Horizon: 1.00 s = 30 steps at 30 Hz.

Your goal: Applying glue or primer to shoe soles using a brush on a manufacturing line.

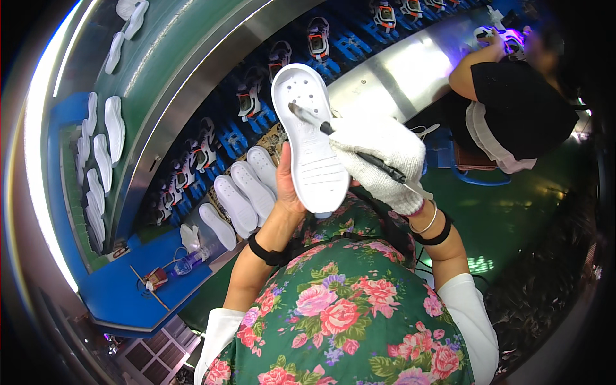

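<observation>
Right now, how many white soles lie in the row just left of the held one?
4. From the far end toward the person: first sole, second sole, third sole, fourth sole. The left hand may hide more behind it.

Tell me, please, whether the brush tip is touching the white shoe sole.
Touching: the head view shows the brush, held in the gloved right hand, with its tip pressed on the white shoe sole held by the left hand.
</observation>
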Available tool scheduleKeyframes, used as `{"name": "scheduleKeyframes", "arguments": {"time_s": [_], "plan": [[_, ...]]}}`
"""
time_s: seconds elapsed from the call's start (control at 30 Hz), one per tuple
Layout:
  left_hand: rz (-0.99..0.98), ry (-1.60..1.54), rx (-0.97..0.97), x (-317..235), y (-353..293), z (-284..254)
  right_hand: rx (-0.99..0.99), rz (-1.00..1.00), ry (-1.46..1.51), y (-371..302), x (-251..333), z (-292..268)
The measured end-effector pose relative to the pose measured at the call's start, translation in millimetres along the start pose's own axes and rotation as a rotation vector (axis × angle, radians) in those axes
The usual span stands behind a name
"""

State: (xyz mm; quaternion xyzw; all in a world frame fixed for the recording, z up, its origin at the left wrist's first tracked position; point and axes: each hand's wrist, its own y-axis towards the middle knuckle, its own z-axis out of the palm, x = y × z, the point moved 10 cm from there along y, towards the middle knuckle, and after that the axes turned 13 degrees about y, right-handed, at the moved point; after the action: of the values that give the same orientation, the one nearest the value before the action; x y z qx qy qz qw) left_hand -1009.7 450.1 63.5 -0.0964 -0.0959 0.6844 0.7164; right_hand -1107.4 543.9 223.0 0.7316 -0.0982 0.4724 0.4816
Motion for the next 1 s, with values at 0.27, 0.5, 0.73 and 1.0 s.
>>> {"name": "scheduleKeyframes", "arguments": {"time_s": [0.27, 0.5, 0.73, 1.0], "plan": [[0.080, 0.209, 0.045, 6, 4, 0, 0.126, -0.173, -0.133, 11, 12, 19], [0.096, 0.119, 0.111, 0, 2, -4, 0.156, -0.019, 0.118, 11, 17, 33], [0.141, 0.193, 0.041, -3, 14, 15, 0.085, -0.070, -0.040, -1, 15, 36], [0.302, 0.373, 0.067, -32, 25, 31, 0.014, 0.001, 0.101, 7, 1, 13]]}}
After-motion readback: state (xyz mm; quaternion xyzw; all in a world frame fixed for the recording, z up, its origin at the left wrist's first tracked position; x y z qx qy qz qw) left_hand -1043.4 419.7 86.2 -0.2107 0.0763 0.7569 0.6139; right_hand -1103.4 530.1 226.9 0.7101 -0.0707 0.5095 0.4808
